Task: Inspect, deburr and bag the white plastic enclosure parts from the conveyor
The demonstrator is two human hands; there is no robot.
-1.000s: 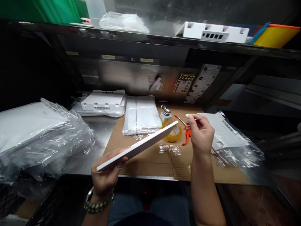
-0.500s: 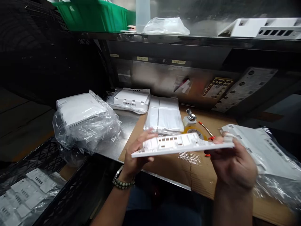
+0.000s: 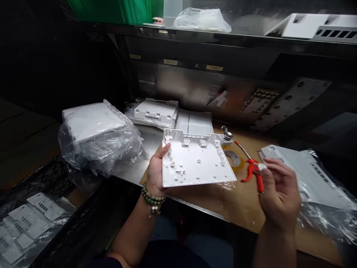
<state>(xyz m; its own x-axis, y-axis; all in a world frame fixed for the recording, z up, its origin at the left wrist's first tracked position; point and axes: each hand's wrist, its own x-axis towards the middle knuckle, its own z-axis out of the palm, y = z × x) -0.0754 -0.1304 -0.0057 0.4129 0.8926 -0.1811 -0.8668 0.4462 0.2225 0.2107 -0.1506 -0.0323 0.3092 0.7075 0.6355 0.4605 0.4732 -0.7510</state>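
My left hand [image 3: 157, 169] grips the left edge of a white plastic housing cover [image 3: 202, 167], thumb over the top. The cover's inner face, with small posts and clips, is turned towards me. My right hand [image 3: 280, 191] is apart from the cover, thumb and fingers pinching a small white wad [image 3: 261, 166], whose material I cannot make out. Just behind that hand, red-handled pliers [image 3: 254, 172] lie on the cardboard. A roll of yellowish tape [image 3: 235, 158] and a metal-capped dispenser bottle [image 3: 227, 137] are beyond the cover's right corner.
Bagged white covers lie left [image 3: 93, 123] and right [image 3: 301, 171]. More housings [image 3: 156, 111] and a stack of white sheets [image 3: 195, 122] are at the back. A black crate [image 3: 52, 169] with bagged parts stands lower left. A metal shelf [image 3: 195, 39] crosses above.
The cover has tilted from nearly edge-on to showing its inner face. My right hand has let go of its right end and moved away, keeping the white wad.
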